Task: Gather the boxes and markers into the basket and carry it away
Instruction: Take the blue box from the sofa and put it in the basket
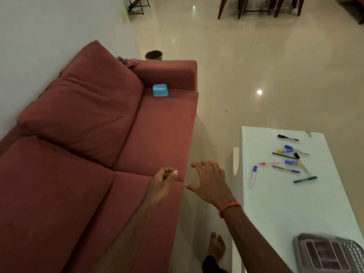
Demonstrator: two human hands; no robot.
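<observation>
Nothing gathered: your left hand (163,181) loosely curled, right hand (209,180) spread, both grips empty. Blue plastic box (160,90) remains on sofa, scattered markers (286,161) on white tabletop (275,203), grey basket (331,253) waiting.

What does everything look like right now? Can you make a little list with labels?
blue box: on the red sofa, by the far armrest
markers: scattered on the white table
basket: on the table's near corner, no markers in it
left hand: empty, fingers curled, over the sofa's edge
right hand: empty, fingers spread, orange band on wrist
done so far: nothing gathered yet
</observation>
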